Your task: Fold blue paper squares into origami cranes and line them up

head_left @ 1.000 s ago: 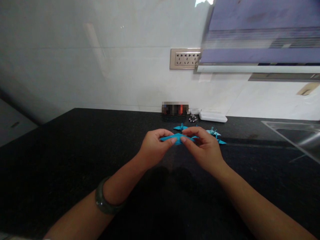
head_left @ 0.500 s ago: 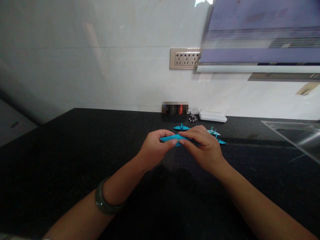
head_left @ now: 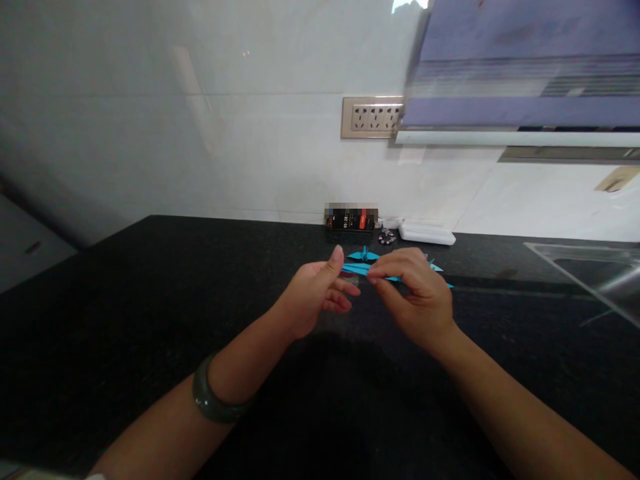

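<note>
A folded piece of blue paper (head_left: 356, 268) is held above the dark counter, pinched between the thumb and fingers of my right hand (head_left: 417, 287). Its left end reaches my left hand (head_left: 317, 293), whose thumb points up and whose fingers are spread apart. Whether the left hand touches that end I cannot tell. Just behind stands a blue origami crane (head_left: 365, 255) with its wings out. More blue folded paper (head_left: 436, 266) shows past my right hand, which partly hides it.
Against the tiled wall lean a phone (head_left: 351, 219) and, beside it, a beaded ring (head_left: 387, 237) and a white flat object (head_left: 427, 233) lie on the black counter (head_left: 150, 300). A metal sink (head_left: 615, 273) is at the right. Wall sockets (head_left: 373, 118) are above.
My left hand has loosened from the blue paper; its thumb has lifted and its fingers have spread. The right hand keeps its pinch, slightly further right, with the paper turned.
</note>
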`<state>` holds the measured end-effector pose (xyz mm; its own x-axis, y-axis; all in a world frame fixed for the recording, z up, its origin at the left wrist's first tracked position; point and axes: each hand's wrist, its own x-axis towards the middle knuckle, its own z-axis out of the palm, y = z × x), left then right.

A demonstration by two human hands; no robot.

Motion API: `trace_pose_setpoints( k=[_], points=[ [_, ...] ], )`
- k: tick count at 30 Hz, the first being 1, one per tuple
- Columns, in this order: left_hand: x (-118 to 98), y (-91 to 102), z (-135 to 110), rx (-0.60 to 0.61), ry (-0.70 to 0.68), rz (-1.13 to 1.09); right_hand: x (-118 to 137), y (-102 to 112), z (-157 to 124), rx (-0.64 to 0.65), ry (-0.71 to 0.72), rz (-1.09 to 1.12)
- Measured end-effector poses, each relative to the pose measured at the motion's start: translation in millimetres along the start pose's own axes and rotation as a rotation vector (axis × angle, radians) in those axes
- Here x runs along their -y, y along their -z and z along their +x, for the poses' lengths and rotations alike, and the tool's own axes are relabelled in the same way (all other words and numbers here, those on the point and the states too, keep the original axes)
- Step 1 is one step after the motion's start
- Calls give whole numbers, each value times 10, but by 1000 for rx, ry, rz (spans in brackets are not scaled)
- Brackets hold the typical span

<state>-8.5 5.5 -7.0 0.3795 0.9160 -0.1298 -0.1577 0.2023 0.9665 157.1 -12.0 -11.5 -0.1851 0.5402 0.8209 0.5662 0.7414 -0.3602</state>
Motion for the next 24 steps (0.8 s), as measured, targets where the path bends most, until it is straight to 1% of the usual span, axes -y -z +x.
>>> trace_pose_setpoints(
  k=[2,4,5,8,11,13,15,16,18,21,24],
  points=[
    [1,9,-8,57,30,-35,2,6,2,51,94,-9],
    [2,16,-15,47,3,-57,8,3,-6,72,137,-23],
    [2,19,-16,22,-16,-59,11,-2,-14,68,125,-28],
    [3,25,-12,-60,-56,-49,8,-23,-47,17,5,0],
    [5,25,-4,-94,-72,-40,-19,-48,-66,-17,-206,150],
    [3,18,-4,-93,-76,-28,-41,-62,-61,-3,-387,288],
    [-1,4,-7,-86,-78,-13,-53,-71,-44,53,-530,387],
    [-4,-5,-9,-87,-86,-9,-53,-74,-32,78,-570,415],
    [-8,-23,-12,-93,-118,-4,-40,-76,-10,108,-604,448],
    [-6,-39,-10,-104,-192,14,-5,-71,17,97,-622,491],
    [6,-37,-10,-110,-223,43,18,-63,28,102,-636,507]
  ],
)
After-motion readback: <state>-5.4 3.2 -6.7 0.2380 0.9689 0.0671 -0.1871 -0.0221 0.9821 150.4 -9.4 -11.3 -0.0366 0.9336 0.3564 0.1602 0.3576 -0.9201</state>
